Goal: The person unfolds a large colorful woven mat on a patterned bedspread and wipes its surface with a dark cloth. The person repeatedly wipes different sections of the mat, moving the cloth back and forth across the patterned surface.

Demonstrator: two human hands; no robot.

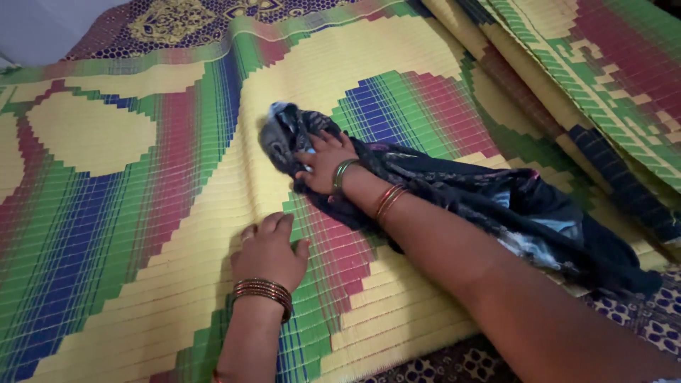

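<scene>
Nearby, R hand (323, 162) gripping dark cloth (489, 206); L hand (269, 250) flat, fingers together, on striped mat (106, 213).

Two hands: left hand (269, 250), right hand (325, 162); one dark cloth (489, 202); one striped woven mat (106, 213).

Woven mat (142, 213): yellow ground with stepped bands of green, blue and red. Dark cloth (468, 198): navy-black with pale patches. Bangles (264, 291): red and gold. Far bedsheet (184, 21): purple with a yellow motif.
</scene>
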